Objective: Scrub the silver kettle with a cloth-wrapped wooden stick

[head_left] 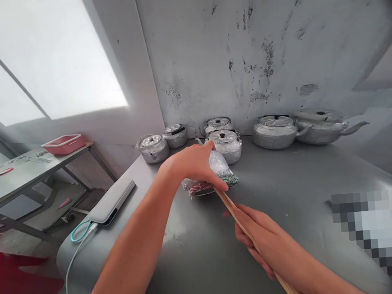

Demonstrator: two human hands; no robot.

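A silvery teapot-like vessel (pixel 219 163) with red-and-white and green-and-white cord round its rim is tipped over the grey table, its opening facing down towards me. My left hand (pixel 197 162) grips it from above, with the thumb by the rim. In my right hand (pixel 257 232) is a pale wooden stick (pixel 227 202), the fingers wrapped round it. The stick's far end meets the vessel's rim beside my left thumb; whether it goes inside is hidden. Just behind stands a lidded silvery teapot (pixel 228 146).
More silvery teapots (pixel 275 132) line the wall at the back of the table (pixel 197 255). A grey power bank (pixel 114 201) with a cable lies at the left. Further left are a side table with a pink basket (pixel 64 145) and a red stool (pixel 19 278).
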